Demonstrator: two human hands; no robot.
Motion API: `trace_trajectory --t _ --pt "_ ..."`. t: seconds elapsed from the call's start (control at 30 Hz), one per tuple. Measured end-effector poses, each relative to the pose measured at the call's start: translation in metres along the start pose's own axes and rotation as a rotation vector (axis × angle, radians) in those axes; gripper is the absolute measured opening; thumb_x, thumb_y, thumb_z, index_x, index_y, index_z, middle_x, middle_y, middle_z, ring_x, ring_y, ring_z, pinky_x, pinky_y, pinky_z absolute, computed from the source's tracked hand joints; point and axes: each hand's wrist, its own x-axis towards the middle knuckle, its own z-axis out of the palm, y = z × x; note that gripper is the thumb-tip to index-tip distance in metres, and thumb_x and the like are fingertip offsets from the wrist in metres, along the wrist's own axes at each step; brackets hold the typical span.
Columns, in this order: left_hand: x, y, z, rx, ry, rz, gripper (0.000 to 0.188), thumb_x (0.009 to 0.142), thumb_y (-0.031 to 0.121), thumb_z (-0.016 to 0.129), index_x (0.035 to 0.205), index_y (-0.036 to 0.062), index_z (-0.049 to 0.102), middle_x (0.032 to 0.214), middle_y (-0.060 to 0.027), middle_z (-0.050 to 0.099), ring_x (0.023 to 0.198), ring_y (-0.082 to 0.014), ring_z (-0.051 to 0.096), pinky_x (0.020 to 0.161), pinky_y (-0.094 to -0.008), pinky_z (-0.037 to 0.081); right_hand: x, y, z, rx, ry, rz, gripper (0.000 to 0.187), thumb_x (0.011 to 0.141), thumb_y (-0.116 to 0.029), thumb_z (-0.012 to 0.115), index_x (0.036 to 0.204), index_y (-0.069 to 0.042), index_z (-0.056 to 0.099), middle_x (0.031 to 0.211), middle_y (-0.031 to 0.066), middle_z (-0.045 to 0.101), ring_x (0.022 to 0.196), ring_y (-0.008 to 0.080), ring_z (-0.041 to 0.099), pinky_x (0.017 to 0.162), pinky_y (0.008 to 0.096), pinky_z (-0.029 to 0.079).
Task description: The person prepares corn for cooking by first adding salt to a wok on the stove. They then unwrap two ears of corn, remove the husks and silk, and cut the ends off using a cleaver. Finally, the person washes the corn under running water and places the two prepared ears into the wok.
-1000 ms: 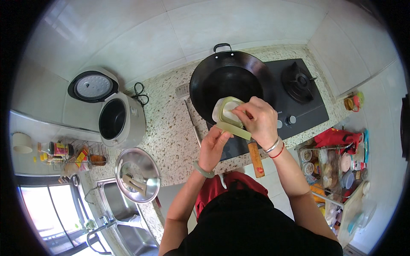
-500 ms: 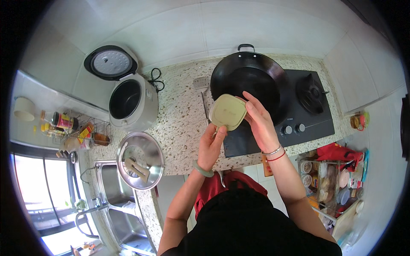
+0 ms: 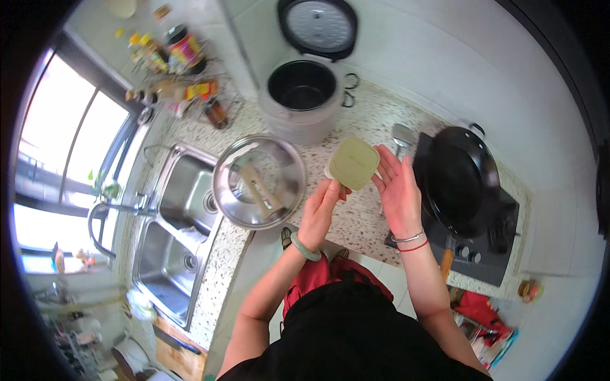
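Observation:
My left hand [image 3: 322, 213] is closed on the lower edge of a small pale-green, rounded-square container [image 3: 354, 164], with the thumb pressed along its near corner. It is held up over the speckled counter [image 3: 343, 228], its broad flat face toward me. Beside its right edge is my right hand [image 3: 400, 193], open with the fingers stretched out and the palm turned up; whether the fingertips touch the container I cannot tell. Behind the container stands a white rice cooker [image 3: 298, 120] with its lid [image 3: 318, 25] raised and a dark inner pot [image 3: 302, 82].
To the right, a black wok [image 3: 460, 178] sits on the gas stove [image 3: 486, 254], with a metal spatula [image 3: 401, 134] nearby. A round steel-and-glass pan lid [image 3: 232, 206] lies left of my hands. Beyond it is a double sink [image 3: 143, 254]; bottles [image 3: 185, 51] crowd the back left corner.
The view has turned left toward the rice cooker and sink. The container has moved with my hands away from the wok, to over the counter near the cooker. My right hand has turned palm up.

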Motion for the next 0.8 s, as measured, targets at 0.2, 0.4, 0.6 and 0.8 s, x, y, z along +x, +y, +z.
trace_trajectory --t 0.2,0.4,0.6,0.8 --pt "-0.012 0.024 -0.121 0.048 0.203 0.034 0.027 0.103 0.024 0.042 0.092 0.0031 0.054 0.087 0.0004 0.050 0.084 -0.0106 0.045 0.079 -0.0244 0.038 0.035 0.083 0.102 -0.053 -0.136 0.175 0.068 0.101 -0.051 0.029 0.143 0.002 0.032 0.148 0.0109 0.035 0.138 0.0205 0.029 0.111 0.0376 0.025" --pt "0.000 0.042 -0.250 0.125 0.406 0.163 0.027 0.102 0.023 0.044 0.092 0.0010 0.055 0.087 -0.0020 0.051 0.083 -0.0120 0.048 0.078 -0.0262 0.040 0.074 0.171 0.199 -0.058 -0.259 0.348 0.068 0.100 -0.051 0.034 0.142 0.002 0.035 0.147 0.0100 0.037 0.134 0.0208 0.034 0.109 0.0378 0.028" --pt "0.044 0.065 -0.368 0.063 0.440 0.163 0.028 0.101 0.024 0.046 0.092 -0.0005 0.056 0.087 -0.0015 0.052 0.084 -0.0100 0.050 0.079 -0.0252 0.043 0.125 0.239 0.285 -0.055 -0.349 0.402 0.070 0.099 -0.051 0.037 0.143 0.003 0.030 0.148 0.0109 0.034 0.134 0.0239 0.034 0.110 0.0414 0.029" --pt "0.111 0.062 -0.450 -0.027 0.383 0.131 0.027 0.099 0.024 0.048 0.092 0.0002 0.057 0.087 -0.0015 0.053 0.083 -0.0104 0.051 0.081 -0.0264 0.044 0.192 0.295 0.327 -0.091 -0.326 0.356 0.070 0.099 -0.049 0.039 0.146 0.000 0.022 0.152 0.0108 0.025 0.137 0.0274 0.029 0.112 0.0449 0.027"
